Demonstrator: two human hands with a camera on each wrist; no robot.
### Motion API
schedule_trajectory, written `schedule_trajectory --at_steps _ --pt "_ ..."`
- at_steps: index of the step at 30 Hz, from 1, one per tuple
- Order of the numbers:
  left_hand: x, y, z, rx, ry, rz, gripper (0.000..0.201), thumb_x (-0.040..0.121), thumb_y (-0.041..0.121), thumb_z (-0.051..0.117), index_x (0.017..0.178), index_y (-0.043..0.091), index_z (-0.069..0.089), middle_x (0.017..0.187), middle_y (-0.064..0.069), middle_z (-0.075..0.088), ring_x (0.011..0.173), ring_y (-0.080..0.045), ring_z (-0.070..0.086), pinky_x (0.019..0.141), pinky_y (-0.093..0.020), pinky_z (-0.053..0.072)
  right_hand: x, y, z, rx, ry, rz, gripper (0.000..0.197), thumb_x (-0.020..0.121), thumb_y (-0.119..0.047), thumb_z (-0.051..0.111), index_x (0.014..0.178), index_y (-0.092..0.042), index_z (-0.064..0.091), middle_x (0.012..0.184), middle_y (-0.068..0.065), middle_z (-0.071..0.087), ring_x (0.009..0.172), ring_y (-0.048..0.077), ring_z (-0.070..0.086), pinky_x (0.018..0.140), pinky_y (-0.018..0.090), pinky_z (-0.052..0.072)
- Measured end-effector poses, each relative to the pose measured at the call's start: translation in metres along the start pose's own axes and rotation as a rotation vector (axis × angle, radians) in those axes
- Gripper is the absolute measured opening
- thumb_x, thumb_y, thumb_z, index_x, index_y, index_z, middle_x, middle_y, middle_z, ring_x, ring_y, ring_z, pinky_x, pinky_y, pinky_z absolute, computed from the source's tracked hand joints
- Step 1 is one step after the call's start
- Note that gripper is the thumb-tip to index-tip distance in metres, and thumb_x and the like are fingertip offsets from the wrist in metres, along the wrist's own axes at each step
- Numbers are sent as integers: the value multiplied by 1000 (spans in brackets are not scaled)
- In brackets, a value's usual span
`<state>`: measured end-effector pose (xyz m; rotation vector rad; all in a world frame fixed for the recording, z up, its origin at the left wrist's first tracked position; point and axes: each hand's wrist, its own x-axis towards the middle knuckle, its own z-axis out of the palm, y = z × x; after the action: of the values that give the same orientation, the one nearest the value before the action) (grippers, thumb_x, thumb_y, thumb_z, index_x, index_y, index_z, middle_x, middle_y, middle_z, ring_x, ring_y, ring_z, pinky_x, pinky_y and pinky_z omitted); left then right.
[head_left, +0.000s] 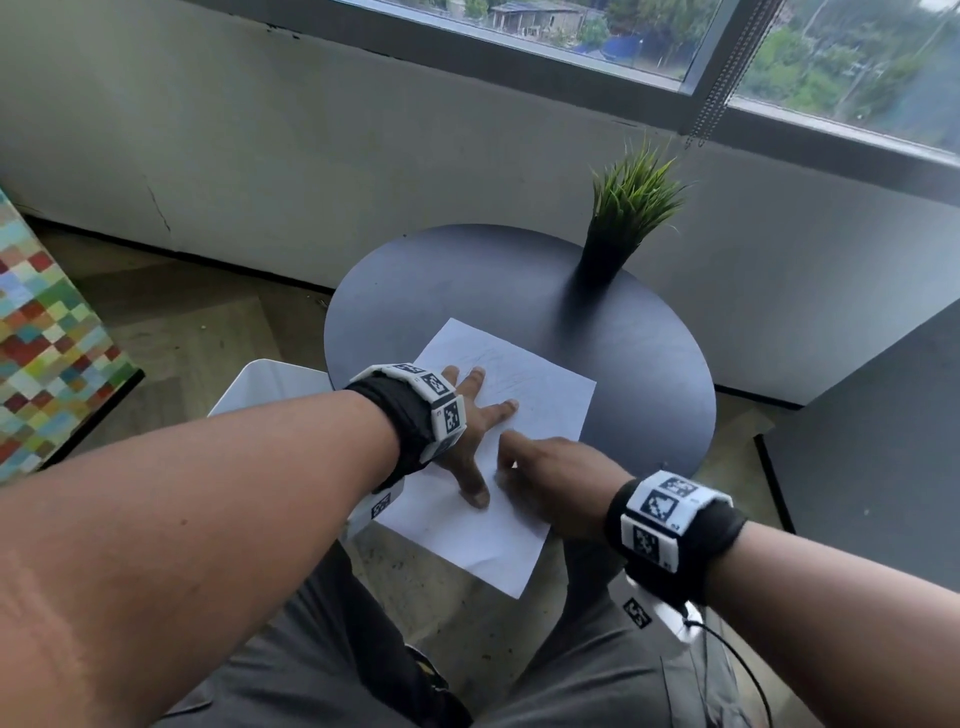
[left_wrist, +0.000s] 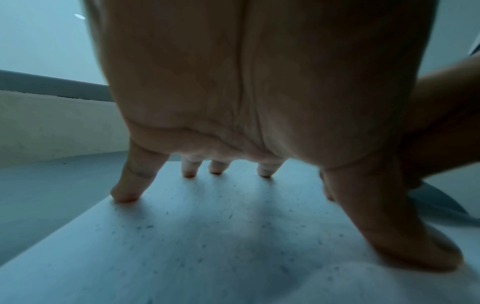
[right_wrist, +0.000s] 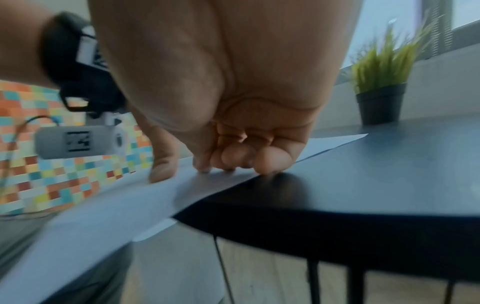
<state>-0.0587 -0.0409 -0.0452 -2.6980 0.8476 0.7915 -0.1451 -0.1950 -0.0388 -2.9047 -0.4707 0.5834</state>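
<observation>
A white sheet of paper (head_left: 540, 395) lies on a round dark table (head_left: 467, 280), its near corner hanging past the table's edge over my lap. My left hand (head_left: 470, 436) rests on the sheet with fingers spread straight; in the left wrist view my left hand (left_wrist: 259, 205) has its fingertips and thumb pressing down on the paper (left_wrist: 207, 257). My right hand (head_left: 540, 467) sits just right of it. In the right wrist view my right hand (right_wrist: 207, 170) has curled fingers, with tips and thumb touching the paper (right_wrist: 103, 216) by the table (right_wrist: 363, 174) rim.
A potted green grass plant (head_left: 623, 218) stands at the table's far right, also seen as the plant (right_wrist: 381, 82) in the right wrist view. A white bin (head_left: 270, 384) stands left of the table, a multicoloured checkered panel (head_left: 47, 338) farther left, a grey cabinet (head_left: 872, 441) at right.
</observation>
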Motion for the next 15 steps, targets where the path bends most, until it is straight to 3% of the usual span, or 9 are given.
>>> schedule_trajectory --at_steps 4,9,15 --pt "-2 1 0 -14 0 -2 132 55 79 76 152 52 -11 165 -9 -19 150 -43 -10 117 -67 14 11 26 -16 42 99 209 19 97 -35 42 106 -19 41 96 11 59 90 35 57 77 40 49" --pt "-3 0 0 -43 -8 10 130 54 77 77 151 54 -7 165 -7 -21 150 -43 -14 115 -69 16 1 -1 1 -82 -4 -21 20 97 -37 39 111 -22 37 101 9 63 92 34 60 75 42 50" --pt "-16 2 -1 -64 74 71 103 74 71 69 154 52 6 165 -5 -7 151 -32 -7 115 -63 16 15 42 -20 -41 102 263 19 96 -32 39 103 -14 36 99 16 62 84 35 56 77 45 50"
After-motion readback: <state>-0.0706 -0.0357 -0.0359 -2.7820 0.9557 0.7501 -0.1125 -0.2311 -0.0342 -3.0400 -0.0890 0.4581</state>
